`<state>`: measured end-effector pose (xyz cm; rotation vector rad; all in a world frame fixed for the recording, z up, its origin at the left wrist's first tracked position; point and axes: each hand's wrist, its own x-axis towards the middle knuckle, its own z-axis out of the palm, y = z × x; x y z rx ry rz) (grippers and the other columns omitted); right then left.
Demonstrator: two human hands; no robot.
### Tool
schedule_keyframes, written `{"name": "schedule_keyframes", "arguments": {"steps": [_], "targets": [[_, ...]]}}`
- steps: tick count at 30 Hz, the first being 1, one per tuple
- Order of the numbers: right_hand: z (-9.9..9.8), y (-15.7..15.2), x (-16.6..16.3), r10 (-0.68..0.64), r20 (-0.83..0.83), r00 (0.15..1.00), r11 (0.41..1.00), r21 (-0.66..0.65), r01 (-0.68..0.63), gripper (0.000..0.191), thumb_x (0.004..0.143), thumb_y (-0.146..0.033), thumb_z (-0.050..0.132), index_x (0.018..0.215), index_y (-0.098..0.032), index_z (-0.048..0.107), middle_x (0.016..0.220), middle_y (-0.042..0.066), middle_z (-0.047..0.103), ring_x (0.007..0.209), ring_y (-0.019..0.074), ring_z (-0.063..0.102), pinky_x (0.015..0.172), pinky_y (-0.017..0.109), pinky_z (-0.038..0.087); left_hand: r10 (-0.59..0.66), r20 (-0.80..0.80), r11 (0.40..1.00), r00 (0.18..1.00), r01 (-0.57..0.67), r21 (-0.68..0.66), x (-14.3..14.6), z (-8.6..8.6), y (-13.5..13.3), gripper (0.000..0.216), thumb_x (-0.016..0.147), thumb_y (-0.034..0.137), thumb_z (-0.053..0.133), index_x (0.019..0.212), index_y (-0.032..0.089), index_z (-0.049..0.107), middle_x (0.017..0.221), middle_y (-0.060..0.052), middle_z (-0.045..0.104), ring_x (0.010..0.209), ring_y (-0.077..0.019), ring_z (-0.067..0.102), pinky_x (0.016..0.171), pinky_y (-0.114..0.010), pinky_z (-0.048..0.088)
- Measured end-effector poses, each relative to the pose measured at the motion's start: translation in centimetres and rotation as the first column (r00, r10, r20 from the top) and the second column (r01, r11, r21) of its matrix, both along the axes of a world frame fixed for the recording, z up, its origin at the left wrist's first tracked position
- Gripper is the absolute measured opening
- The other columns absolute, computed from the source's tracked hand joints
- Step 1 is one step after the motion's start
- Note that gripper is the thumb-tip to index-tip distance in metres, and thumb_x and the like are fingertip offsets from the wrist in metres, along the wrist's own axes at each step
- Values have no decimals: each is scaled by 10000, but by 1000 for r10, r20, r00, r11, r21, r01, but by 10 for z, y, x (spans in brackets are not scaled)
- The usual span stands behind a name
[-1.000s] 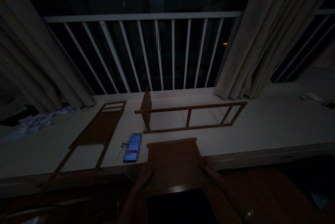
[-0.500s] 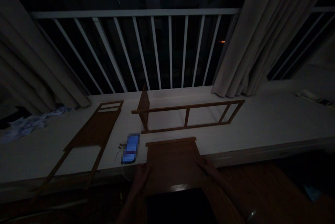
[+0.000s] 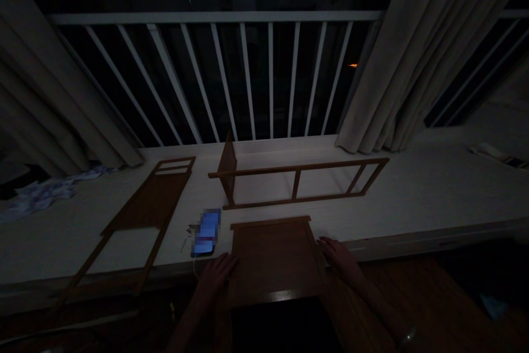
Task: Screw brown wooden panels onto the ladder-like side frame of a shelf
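A brown wooden panel assembly (image 3: 275, 259) with a raised bar at its far end lies in front of me, its far part on the white ledge. My left hand (image 3: 217, 271) is at its left edge, palm down, fingers stretched out and touching the side. By the right edge my right hand (image 3: 338, 258) has its fingers extended and apart; whether they touch the wood is hard to tell in the dim light. A wooden frame with an upright board (image 3: 295, 185) stands on the ledge beyond. To the left lies another wooden frame with a solid panel (image 3: 151, 199).
A lit phone (image 3: 206, 233) with a white cable lies on the white ledge (image 3: 397, 196), left of the panel assembly. White railings (image 3: 270, 80) and curtains (image 3: 372, 88) rise behind. Crumpled cloth (image 3: 45, 190) sits at the far left.
Both hands have loosened from the panel's sides. The left has turned palm down with fingers spread at the edge; the right has shifted slightly outward and up. The wooden pieces look unmoved.
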<state>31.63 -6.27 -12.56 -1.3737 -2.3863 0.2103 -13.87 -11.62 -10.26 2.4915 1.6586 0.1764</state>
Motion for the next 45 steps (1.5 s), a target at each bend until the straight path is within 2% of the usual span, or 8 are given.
{"name": "schedule_keyframes", "arguments": {"steps": [7, 16, 22, 26, 31, 34, 39, 45], "targets": [[-3, 9, -20, 152, 216, 964, 983, 66, -170, 634, 723, -16, 388, 1292, -288, 319, 1298, 53, 422, 1098, 195, 435, 892, 385, 315, -38, -37, 998, 999, 36, -59, 10, 7, 12, 604, 715, 22, 378, 1262, 278, 374, 1327, -13, 387, 1210, -207, 318, 968, -359, 258], [-15, 8, -20, 137, 250, 959, 975, 139, -175, 646, 721, -10, 393, 1299, -287, 310, 1308, 40, 413, 1110, 202, 417, 892, 383, 318, -51, 87, 992, 995, 60, -107, 5, 8, 15, 634, 687, 34, 417, 1263, 295, 365, 1326, -11, 389, 1195, -203, 334, 979, -380, 263], [-19, 6, -19, 123, 263, 957, 975, 149, -166, 650, 722, -10, 382, 1304, -289, 296, 1317, 34, 401, 1111, 207, 420, 884, 391, 328, 101, 386, 992, 917, -63, -109, 7, 34, 4, 579, 717, 41, 343, 1234, 290, 416, 1286, 0, 437, 1191, -176, 366, 1007, -361, 284], [-13, 2, -20, 117, 246, 962, 975, 155, -158, 668, 704, 3, 379, 1301, -286, 303, 1309, 39, 412, 1104, 202, 426, 881, 387, 338, 133, 528, 988, 839, -70, -136, 37, 52, -12, 427, 805, 212, 377, 1223, 269, 437, 1289, -18, 433, 1192, -185, 374, 1023, -349, 279], [-5, -2, -20, 121, 223, 967, 974, 161, -159, 632, 716, -10, 386, 1291, -267, 334, 1297, 49, 425, 1105, 205, 421, 884, 378, 341, -103, 379, 976, 920, 166, -139, 99, 46, -33, 655, 727, 390, 536, 1315, 284, 267, 1370, -39, 306, 1248, -251, 283, 1023, -425, 257], [-1, -3, -17, 114, 224, 968, 969, 189, -158, 605, 737, -23, 382, 1287, -272, 339, 1296, 43, 427, 1104, 204, 422, 871, 377, 350, -179, 215, 980, 960, 194, -53, 128, 42, -38, 727, 726, 356, 540, 1345, 255, 172, 1384, -51, 270, 1254, -252, 274, 1040, -453, 201], [10, -4, -14, 94, 234, 968, 959, 241, -151, 578, 759, -24, 394, 1284, -261, 344, 1320, 37, 396, 1105, 202, 415, 859, 372, 357, -121, -15, 964, 993, 121, 235, 149, 47, -47, 656, 762, 286, 459, 1346, 209, 169, 1381, -24, 282, 1246, -219, 292, 1023, -421, 232], [31, -6, -16, 109, 269, 957, 938, 290, -189, 545, 783, -53, 418, 1280, -265, 344, 1328, 16, 387, 1102, 207, 412, 842, 372, 363, -9, -146, 939, 989, 58, 338, 152, 42, -51, 684, 718, 154, 465, 1341, 205, 187, 1393, -11, 254, 1260, -211, 264, 997, -403, 268]]}}
